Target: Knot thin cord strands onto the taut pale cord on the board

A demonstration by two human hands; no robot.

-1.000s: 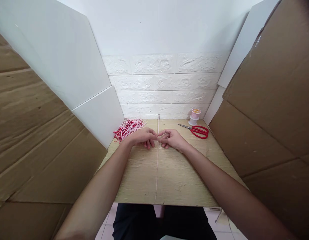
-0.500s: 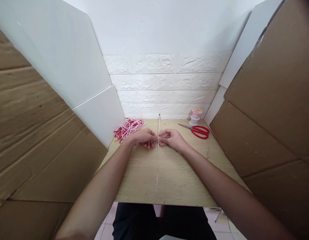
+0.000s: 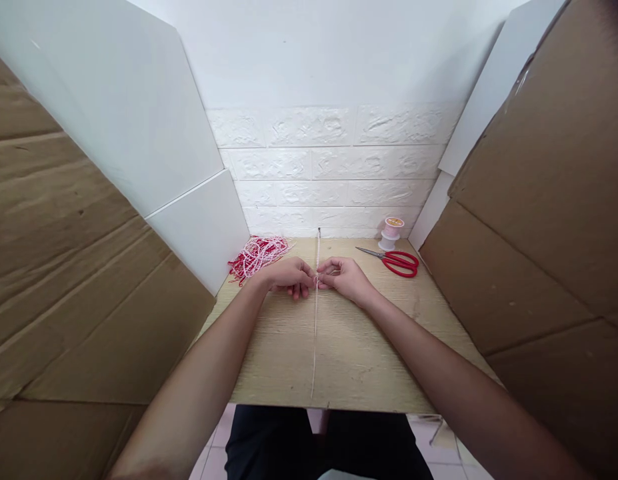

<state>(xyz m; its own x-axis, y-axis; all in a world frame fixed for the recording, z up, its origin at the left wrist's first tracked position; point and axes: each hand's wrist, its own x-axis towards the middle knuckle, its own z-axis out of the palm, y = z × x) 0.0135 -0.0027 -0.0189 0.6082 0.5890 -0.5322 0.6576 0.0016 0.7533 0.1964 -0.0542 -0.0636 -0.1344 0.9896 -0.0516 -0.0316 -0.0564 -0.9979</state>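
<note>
Two hands (image 3: 293, 274) (image 3: 345, 277), pinched nearly closed, hold fine thread (image 3: 317, 281) at one pale cord (image 3: 315, 340).

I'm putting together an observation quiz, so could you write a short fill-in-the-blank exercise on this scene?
1. The scissors have ____ handles.
2. The tangled pile of cords lies on the person's ____ side.
3. The long straight cord runs ____ the left hand and the right hand.

Missing words: red; left; between.
</note>
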